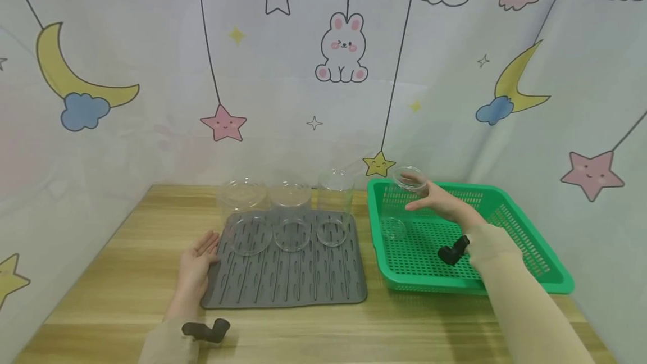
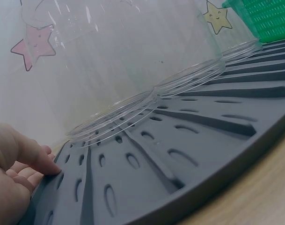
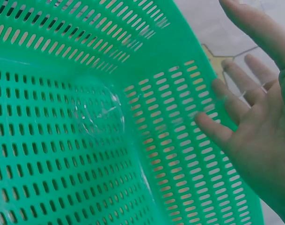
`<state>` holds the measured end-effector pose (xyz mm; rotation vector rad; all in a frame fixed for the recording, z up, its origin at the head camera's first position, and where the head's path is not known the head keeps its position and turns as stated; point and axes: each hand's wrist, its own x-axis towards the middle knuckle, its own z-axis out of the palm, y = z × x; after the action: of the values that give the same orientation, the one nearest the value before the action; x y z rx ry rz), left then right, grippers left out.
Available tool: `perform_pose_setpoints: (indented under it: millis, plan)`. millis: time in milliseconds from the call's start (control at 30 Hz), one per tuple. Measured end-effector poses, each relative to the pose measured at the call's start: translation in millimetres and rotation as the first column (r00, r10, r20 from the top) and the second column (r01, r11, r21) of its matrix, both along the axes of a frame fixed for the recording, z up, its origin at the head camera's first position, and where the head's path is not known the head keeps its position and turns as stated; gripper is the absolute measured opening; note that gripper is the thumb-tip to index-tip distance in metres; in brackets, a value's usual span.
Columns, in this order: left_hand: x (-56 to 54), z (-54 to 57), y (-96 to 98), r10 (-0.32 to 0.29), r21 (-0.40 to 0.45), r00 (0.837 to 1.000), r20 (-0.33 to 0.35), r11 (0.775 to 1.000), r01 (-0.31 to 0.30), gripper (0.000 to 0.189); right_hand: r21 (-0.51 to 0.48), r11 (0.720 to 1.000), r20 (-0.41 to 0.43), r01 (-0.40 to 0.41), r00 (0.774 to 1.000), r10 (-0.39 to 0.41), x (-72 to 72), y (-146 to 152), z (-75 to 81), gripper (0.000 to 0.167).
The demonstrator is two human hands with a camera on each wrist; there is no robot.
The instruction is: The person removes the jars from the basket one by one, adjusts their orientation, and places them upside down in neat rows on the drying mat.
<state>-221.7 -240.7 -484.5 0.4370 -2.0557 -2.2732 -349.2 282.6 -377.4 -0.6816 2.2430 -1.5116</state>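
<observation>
In the head view my right hand (image 1: 438,201) curls round the upper part of a clear cup (image 1: 395,219) at the left side of a green basket (image 1: 382,268). The thumb is in front and the fingers show through the cup's wall. In the right wrist view the round base of that cup (image 3: 101,114) appears over the basket floor. My left hand (image 1: 198,263) lies with extended fingers at the left edge of a grey mat (image 1: 283,288); a fingertip (image 2: 51,168) touches the mat. Three clear cylindrical containers, a wide one (image 1: 246,212), a middle one (image 1: 291,212) and a narrower one (image 1: 335,206), stand in a row on it.
Both stand on a wooden table (image 1: 323,333), with the basket to the right of the mat. A white cloth (image 1: 283,83) printed with stars, moons and rabbits hangs behind and at the sides. Black wrist mounts (image 1: 207,331) sit on both sleeves.
</observation>
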Motion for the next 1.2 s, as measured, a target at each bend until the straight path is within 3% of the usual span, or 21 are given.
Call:
perform_pose_setpoints:
  millis: [967, 1200]
  plan:
    - [-1.2, 1.8, -0.3, 0.000, -0.006, 1.000, 0.004, 1.000, 0.000, 0.074, -0.010, 0.999, 0.006, 0.035, 0.999, -0.035, 6.0, -2, 2.7, 0.089]
    - [-2.4, 2.5, -0.4, 0.006, 0.003, 1.000, 0.021, 1.000, -0.006, 0.074, 0.009, 0.999, -0.027, 0.050, 0.998, -0.049, 11.7, -1, 15.3, 0.088]
